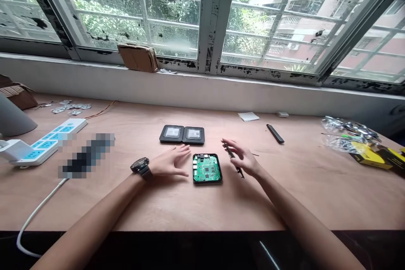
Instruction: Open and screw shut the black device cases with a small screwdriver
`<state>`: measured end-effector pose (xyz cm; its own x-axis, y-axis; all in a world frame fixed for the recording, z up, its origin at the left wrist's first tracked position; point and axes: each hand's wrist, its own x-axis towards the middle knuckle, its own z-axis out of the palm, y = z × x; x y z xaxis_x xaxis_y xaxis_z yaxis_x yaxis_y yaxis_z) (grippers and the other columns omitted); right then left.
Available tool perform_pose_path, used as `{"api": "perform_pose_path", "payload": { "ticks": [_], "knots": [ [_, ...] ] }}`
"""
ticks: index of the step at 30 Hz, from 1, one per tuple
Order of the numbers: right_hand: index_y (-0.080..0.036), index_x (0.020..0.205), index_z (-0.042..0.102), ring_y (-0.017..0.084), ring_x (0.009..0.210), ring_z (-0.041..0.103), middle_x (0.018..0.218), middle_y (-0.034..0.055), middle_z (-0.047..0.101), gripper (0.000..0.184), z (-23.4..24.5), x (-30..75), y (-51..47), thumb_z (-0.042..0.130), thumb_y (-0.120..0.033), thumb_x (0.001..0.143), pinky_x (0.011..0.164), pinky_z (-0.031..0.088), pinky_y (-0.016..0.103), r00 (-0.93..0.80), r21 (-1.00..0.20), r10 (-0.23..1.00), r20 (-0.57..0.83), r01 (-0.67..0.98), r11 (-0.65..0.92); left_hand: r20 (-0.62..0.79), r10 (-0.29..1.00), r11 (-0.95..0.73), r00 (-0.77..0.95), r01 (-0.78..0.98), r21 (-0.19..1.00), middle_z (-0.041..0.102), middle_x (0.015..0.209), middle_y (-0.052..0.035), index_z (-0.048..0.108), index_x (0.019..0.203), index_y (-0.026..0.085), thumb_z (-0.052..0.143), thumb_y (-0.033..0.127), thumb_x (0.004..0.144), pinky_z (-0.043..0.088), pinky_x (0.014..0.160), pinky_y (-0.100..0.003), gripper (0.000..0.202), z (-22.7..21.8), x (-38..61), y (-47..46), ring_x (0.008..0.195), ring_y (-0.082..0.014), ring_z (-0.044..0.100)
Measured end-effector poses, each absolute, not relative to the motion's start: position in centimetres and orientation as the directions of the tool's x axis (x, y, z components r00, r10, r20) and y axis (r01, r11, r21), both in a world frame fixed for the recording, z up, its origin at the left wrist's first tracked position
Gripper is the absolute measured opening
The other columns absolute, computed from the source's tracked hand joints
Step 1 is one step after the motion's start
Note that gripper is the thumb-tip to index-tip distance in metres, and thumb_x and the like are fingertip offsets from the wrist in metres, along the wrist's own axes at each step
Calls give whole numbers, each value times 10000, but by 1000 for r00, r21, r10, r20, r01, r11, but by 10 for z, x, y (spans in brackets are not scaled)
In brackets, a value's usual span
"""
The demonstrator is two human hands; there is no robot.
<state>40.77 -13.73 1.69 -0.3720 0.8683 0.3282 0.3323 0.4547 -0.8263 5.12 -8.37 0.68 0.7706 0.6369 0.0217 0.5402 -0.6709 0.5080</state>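
My left hand [171, 161] lies open on the wooden desk [294, 194], its fingertips close to a green circuit board [207, 168] seated in a black casing. A black wristwatch [141, 167] sits on that wrist. My right hand [243, 157] hovers just right of the board, holding a slim black screwdriver [233, 159] in its fingers. Beyond the board lie two square black covers [182, 134] side by side, with silver labels facing up.
A white power strip with blue sockets [47, 145] lies at the left, beside a pixelated object [87, 156]. A black stick [275, 133] and white paper [248, 116] lie ahead. Plastic bags [348, 135] and a yellow-black package [373, 156] sit right, below a window ledge.
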Motion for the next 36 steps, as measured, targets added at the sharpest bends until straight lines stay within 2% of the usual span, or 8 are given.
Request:
{"api": "perform_pose_path", "payload": {
  "ticks": [2,5,9,12,16,20,25,36],
  "knots": [
    [-282,1487,494,345,1365,476,1487,113,488,804,28,386,-132,742,-603,794,1154,383,511,-486,-708,811,324,444,549,26,614,-703,789,532,471,251,1643,-102,351,1563,250,702,745,769,177,1237,-544,999,1,51,-85,1535,-371,154],
    [-248,1504,470,350,1345,488,1479,140,479,928,37,351,-128,811,-605,718,1134,415,485,-629,-542,717,300,506,671,54,631,-692,774,530,491,281,1637,-93,399,1542,250,716,713,781,211,1235,-519,945,-6,47,-86,1530,-361,195],
    [-219,1484,482,365,1278,533,1435,167,522,961,33,320,-127,818,-632,684,1064,481,489,-708,-404,650,276,528,747,104,650,-654,753,484,581,377,1600,-58,506,1479,274,689,504,879,272,1226,-491,668,-7,39,-82,1503,-318,303],
    [-213,1477,482,372,1271,538,1439,172,525,945,25,315,-127,806,-635,696,1051,489,499,-727,-378,639,253,534,757,154,660,-631,735,431,645,496,1527,-34,605,1394,271,592,284,906,326,1206,-453,488,-6,36,-79,1442,-271,426],
    [-210,1484,472,384,1279,530,1443,176,525,949,20,315,-127,784,-661,709,1059,477,518,-739,-345,629,242,541,767,221,705,-611,674,420,671,621,1408,-41,629,1368,236,532,155,850,436,1119,-401,534,-9,35,-78,1293,-253,582],
    [-183,1473,484,384,1287,519,1442,185,528,933,19,313,-129,754,-682,733,1070,468,525,-742,-330,629,232,548,768,232,739,-593,632,448,669,696,1293,-44,660,1328,230,514,154,860,504,1011,-359,496,-13,38,-80,1152,-248,656],
    [-198,1489,468,390,1307,501,1462,188,511,933,17,314,-131,740,-693,746,1077,461,538,-734,-336,642,222,561,757,217,748,-583,627,464,667,725,1223,-47,685,1289,233,530,208,896,516,964,-343,424,-11,39,-82,1080,-247,676],
    [-185,1490,465,381,1330,480,1475,184,502,921,14,314,-133,744,-672,760,1094,452,529,-723,-333,649,236,567,753,279,729,-621,625,434,653,727,1219,-57,690,1281,217,527,214,948,511,977,-329,370,-14,40,-81,1089,-233,680]
  ]
}}
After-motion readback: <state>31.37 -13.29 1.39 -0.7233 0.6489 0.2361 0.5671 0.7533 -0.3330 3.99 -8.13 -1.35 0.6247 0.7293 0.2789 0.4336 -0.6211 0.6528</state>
